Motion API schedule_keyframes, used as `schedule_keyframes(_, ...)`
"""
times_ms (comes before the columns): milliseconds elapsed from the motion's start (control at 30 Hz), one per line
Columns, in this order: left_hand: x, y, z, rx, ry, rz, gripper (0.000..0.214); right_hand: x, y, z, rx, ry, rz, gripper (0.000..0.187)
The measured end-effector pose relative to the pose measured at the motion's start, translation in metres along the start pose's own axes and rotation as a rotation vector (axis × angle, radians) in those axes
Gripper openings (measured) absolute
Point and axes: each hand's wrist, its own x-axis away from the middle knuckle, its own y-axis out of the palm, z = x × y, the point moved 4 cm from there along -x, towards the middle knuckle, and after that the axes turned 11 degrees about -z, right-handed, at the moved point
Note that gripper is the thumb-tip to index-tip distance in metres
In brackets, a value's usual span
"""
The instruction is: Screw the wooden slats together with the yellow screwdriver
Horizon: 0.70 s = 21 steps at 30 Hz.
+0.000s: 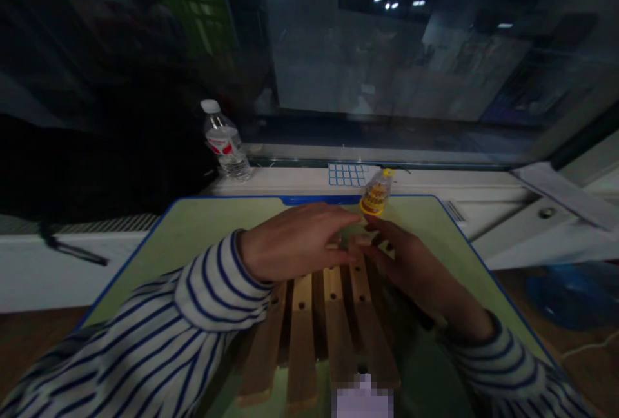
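A set of wooden slats (333,328) with drilled holes lies on a green table (193,237) with a blue rim. My left hand (294,240) rests palm down over the far ends of the slats, fingers stretched flat. My right hand (411,260) lies at the right side of the slats, its fingers extended toward the far end of one slat and touching it. Both arms wear striped sleeves. A small yellow glue bottle (377,192) stands just beyond my fingertips.
A clear water bottle (226,144) stands on the white sill at the back left. A sheet with a blue grid (345,174) lies on the sill behind the glue bottle. A dark window fills the background. A blue object (575,295) sits on the floor at right.
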Motion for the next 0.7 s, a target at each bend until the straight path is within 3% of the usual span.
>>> schedule_keyframes(100, -0.007, 0.004, -0.002, 0.003, 0.033, -0.041, 0.041, 0.040, -0.011, -0.018, 0.189, -0.081, 0.090, 0.042)
schedule_keyframes(267, -0.013, 0.013, -0.005, 0.024, 0.086, -0.098, 0.038, 0.094, -0.014, -0.046, 0.482, -0.204, 0.009, 0.050)
schedule_keyframes(467, -0.015, 0.020, -0.007, 0.031, 0.072, -0.098, 0.032, 0.089, -0.003, -0.060, 0.598, -0.428, -0.148, 0.032)
schedule_keyframes(700, -0.014, 0.019, -0.011, 0.031, 0.093, -0.052, 0.026, 0.084, 0.005, -0.058, 0.597, -0.443, -0.089, 0.030)
